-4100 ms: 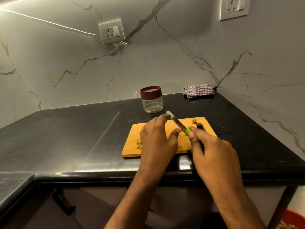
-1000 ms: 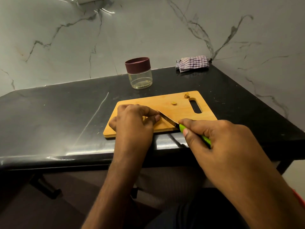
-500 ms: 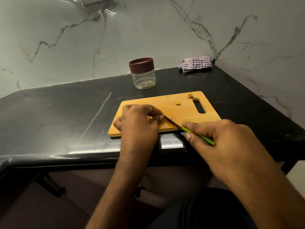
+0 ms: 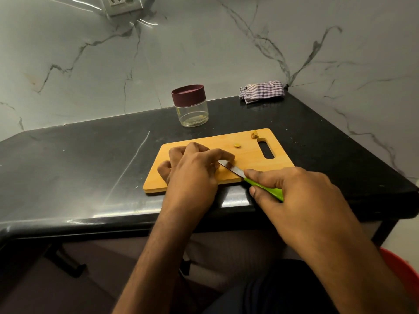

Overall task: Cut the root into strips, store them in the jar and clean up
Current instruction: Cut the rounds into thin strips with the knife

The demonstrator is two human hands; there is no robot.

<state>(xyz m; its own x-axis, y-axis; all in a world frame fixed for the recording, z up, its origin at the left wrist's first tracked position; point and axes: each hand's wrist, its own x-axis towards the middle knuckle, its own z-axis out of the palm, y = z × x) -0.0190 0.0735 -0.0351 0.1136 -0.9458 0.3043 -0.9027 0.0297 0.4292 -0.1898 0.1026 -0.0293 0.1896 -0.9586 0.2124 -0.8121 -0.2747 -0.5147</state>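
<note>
A wooden cutting board (image 4: 247, 155) lies at the front edge of the black counter (image 4: 90, 159). My left hand (image 4: 192, 168) rests curled on the board's left half, its fingertips pinching the root, which stays hidden beneath them. My right hand (image 4: 294, 191) grips the green handle of a small knife (image 4: 233, 170); the blade points left and meets my left fingertips on the board. A small yellow cut piece (image 4: 237, 145) and a brownish scrap (image 4: 254, 135) lie near the board's handle slot. Behind the board stands a clear jar (image 4: 191, 109) with its maroon lid on.
A checked cloth (image 4: 263, 91) is folded in the back right corner against the marble wall. A wall socket (image 4: 122, 3) sits high on the left. A red bin (image 4: 401, 275) shows at the lower right below the counter.
Over four seconds both hands came down to the board's front left, where the blade now meets my left fingertips. In the last second the hands barely moved; the view shifted slightly.
</note>
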